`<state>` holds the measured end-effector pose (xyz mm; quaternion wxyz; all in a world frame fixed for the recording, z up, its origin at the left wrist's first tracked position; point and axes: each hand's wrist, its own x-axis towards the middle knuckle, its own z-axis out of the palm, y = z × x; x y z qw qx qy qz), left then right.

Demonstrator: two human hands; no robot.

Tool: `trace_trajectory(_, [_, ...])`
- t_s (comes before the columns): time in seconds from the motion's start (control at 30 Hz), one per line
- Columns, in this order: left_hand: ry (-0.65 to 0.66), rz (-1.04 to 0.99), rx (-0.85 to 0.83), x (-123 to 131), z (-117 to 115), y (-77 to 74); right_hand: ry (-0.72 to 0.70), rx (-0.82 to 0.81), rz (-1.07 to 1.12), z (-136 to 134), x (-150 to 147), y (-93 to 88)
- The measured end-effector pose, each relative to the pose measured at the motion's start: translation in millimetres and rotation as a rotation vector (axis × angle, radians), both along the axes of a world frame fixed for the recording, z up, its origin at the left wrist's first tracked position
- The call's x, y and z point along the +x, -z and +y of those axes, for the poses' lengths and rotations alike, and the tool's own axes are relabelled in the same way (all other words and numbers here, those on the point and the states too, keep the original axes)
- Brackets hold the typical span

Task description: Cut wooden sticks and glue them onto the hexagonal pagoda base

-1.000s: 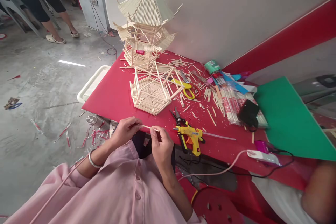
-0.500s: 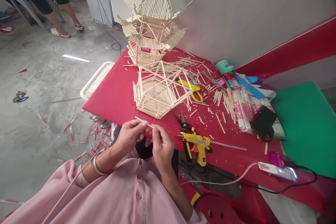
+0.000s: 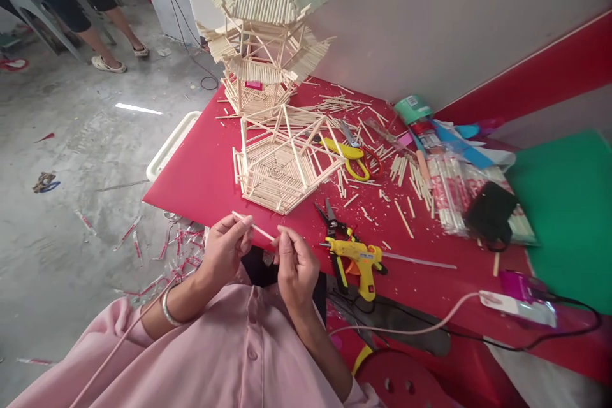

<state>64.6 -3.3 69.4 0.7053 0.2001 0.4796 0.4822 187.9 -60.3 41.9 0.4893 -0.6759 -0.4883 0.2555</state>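
Below the near edge of the red tabletop, my left hand point(image 3: 224, 248) pinches a thin wooden stick point(image 3: 261, 231) between thumb and fingers. The stick slants down to the right, and its other end meets the closed fingertips of my right hand point(image 3: 296, 261). Just beyond my hands sits a six-sided frame point(image 3: 277, 172) built of similar sticks, with a patterned floor and partly raised walls. Behind it stands a tiered stick pagoda point(image 3: 265, 32) with sloped roofs. A yellow glue gun point(image 3: 361, 261) lies right of my right hand, against black-and-yellow cutters point(image 3: 337, 229).
Yellow-handled scissors point(image 3: 351, 156) lie among loose sticks point(image 3: 401, 169). Bagged sticks point(image 3: 454, 191), a black object point(image 3: 491, 213) and a green board point(image 3: 568, 204) are at right. A cord runs to a power strip point(image 3: 519, 308). Wrappers point(image 3: 182, 248) litter the floor; a person's legs point(image 3: 90, 19) show far left.
My left hand has moved slightly left, away from my right hand, so more of the stick shows between them. The view has shifted a little.
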Motion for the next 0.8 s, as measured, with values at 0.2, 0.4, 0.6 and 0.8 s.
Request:
trace_trajectory(0.2, [0.036,0.022,0.005,-0.3,-5.5,-8.3,-0.047,0.257,-0.389,5.5,-0.9,7.8])
trace_trajectory(0.4, [0.086,0.048,0.026,2.1,-6.3,-10.2,-0.034,0.360,-0.607,19.5,-0.2,0.0])
trace_trajectory(0.6, [0.008,0.057,0.003,-3.5,1.0,3.7,0.114,0.410,-0.529,33.2,14.3,-19.8])
trace_trajectory(0.8, [0.024,0.066,0.000,-4.1,1.0,13.0,0.105,0.293,-0.578,20.0,33.1,-39.3])
